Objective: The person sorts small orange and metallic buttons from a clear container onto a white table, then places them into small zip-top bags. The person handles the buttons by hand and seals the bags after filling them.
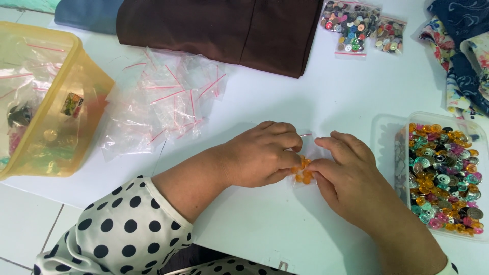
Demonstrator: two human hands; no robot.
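Orange faceted beads [303, 171] fill a crinkly clear bag [308, 153], pinched by both hands' fingers [288, 159].

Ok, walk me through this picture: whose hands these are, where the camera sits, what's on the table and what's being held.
There is no machine here, just a person working with bare hands. The one picture comes from a camera worn on their head, looking down.

The left hand and right hand pinch a small clear bag of orange beads between them on the white table.

To the right stands a clear tub of mixed colourful beads. Ahead lie a pile of empty clear bags with red seal strips, brown cloth and filled bags of buttons. At the left is a yellow tub; patterned fabric lies at top right.
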